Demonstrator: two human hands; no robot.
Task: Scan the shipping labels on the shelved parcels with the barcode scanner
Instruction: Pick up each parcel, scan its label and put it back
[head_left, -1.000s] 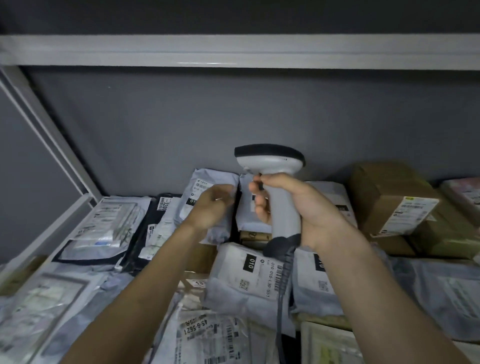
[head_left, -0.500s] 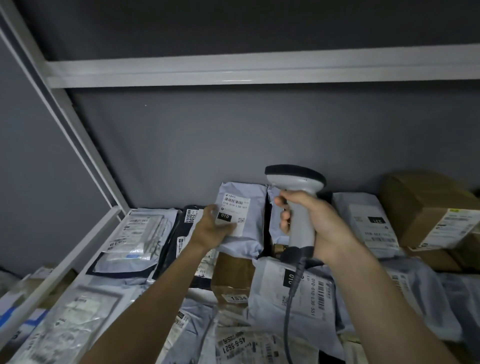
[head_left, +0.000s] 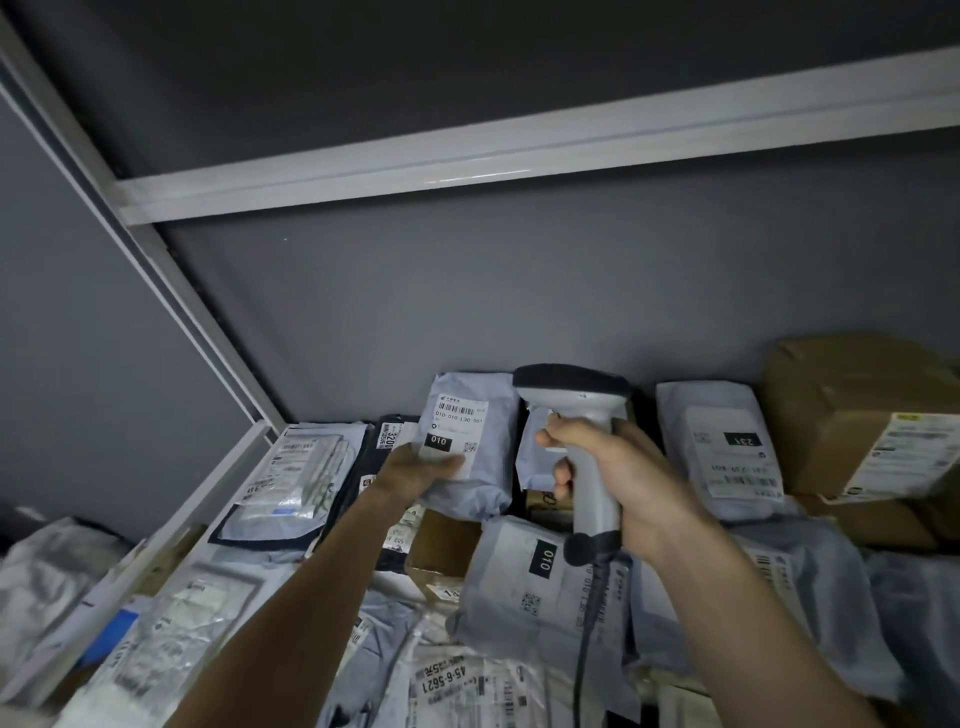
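Grey-white corded barcode scanner (head_left: 582, 441) sits gripped in our right hand (head_left: 623, 478) at centre frame; our left hand (head_left: 415, 470) holds a grey plastic mailer parcel (head_left: 470, 441).

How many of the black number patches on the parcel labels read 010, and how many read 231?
010 patches: 2, one on the held grey mailer in the left hand, one on the lower grey mailer below the barcode scanner in the right hand.
231 patches: 1.
Total: 3.
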